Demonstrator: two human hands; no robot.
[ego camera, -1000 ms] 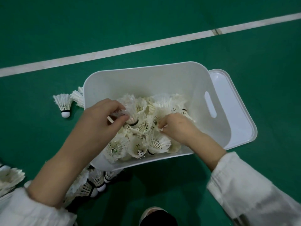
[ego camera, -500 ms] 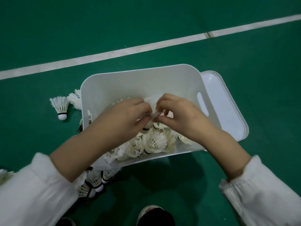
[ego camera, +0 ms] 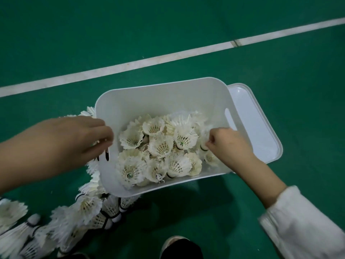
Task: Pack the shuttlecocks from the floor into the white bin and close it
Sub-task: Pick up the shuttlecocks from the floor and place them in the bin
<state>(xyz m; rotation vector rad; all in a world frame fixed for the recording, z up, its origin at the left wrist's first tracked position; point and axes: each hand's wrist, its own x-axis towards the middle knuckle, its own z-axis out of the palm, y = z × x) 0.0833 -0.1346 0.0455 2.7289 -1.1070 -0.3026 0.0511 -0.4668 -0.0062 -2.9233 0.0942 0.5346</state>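
White feathered shuttlecocks (ego camera: 160, 146) fill the white plastic bin (ego camera: 149, 98) on the green, white-lined court floor (ego camera: 280, 128). My left hand (ego camera: 74, 139) grips its rim; my right hand (ego camera: 227, 144) pinches one.

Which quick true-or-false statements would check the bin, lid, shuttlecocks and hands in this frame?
1. The lid is off the white bin. True.
2. The bin is empty. False: a pile of shuttlecocks covers its bottom.
3. The right hand pinches a shuttlecock inside the bin. True.
4. The floor is cleared of shuttlecocks. False: loose shuttlecocks lie left of the bin.
5. The left hand rests on the lid. False: it is at the bin's left wall.
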